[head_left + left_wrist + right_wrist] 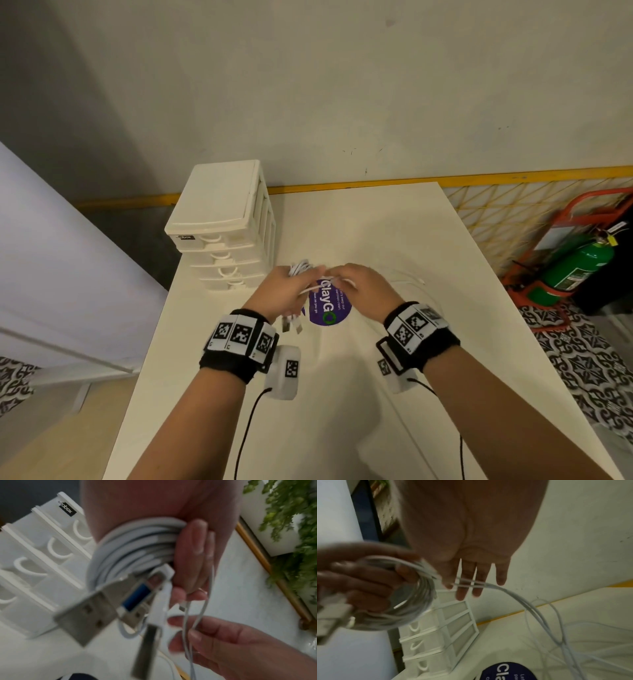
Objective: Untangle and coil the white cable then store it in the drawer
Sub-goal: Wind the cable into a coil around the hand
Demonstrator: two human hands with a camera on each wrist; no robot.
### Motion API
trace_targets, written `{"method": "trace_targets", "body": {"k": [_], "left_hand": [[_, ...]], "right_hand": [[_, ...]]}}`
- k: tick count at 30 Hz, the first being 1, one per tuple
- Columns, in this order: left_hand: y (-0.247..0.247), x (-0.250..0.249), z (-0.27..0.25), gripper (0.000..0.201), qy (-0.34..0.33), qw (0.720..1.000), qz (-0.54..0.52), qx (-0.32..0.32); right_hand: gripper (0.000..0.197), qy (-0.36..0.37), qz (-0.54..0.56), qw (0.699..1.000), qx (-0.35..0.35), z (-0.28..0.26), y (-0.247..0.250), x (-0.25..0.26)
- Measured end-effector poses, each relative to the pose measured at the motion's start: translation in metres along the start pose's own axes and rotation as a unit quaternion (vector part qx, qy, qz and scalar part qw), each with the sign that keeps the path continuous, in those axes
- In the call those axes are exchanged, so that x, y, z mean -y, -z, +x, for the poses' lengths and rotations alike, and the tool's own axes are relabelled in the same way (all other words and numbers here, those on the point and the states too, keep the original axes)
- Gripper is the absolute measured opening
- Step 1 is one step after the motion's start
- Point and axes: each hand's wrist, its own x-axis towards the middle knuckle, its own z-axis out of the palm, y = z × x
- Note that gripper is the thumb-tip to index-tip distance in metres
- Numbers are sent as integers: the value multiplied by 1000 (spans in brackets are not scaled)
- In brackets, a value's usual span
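The white cable's wound part is a coil (pixel 300 269) gripped in my left hand (pixel 286 291), just in front of the white drawer unit (pixel 222 226), whose drawers are closed. In the left wrist view the coil (pixel 130 547) loops round my fingers (pixel 193 555) and metal USB plugs (pixel 96 609) dangle below. My right hand (pixel 359 284), close beside the left, pinches thin loose strands (pixel 187 628). From that hand (pixel 471 582) the strands (pixel 513 593) trail down onto the table (pixel 376 394), where more loose cable (pixel 411 278) lies to the right.
A purple round sticker (pixel 329 305) lies on the tabletop under my hands. The drawer unit (pixel 447 628) stands at the table's far left corner by the wall. A green fire extinguisher (pixel 575 270) on an orange stand sits on the floor to the right.
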Motion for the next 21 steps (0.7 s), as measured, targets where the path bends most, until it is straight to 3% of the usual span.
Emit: {"method": "trace_targets", "body": {"k": [2,5,8,12,15,18,21], "left_hand": [[-1,-5,-6,44,-12,997,37,60],[-5,-6,-12,49,-10,988,55,143],[-6,-10,-12,43,-49,980,-72,179],[-4,-23,-7,30,-139,924,-284,214],[-2,-32,-2,28,-177,896,-371,168],[2,-38,4,29,-205,886,-409,72],[7,-45,9,34,-230,880,-411,-68]], "right_hand": [[20,30,32,996,-76,5,6,-4],[19,94,37,986,-131,12,19,-5],[32,107,53,983,-140,13,15,-4],[40,15,52,992,-110,6,-6,-12],[41,-34,72,995,-65,-5,-21,-9],[31,-46,87,995,-17,-14,-35,-4],[27,-64,61,996,31,-19,-44,-5]]}}
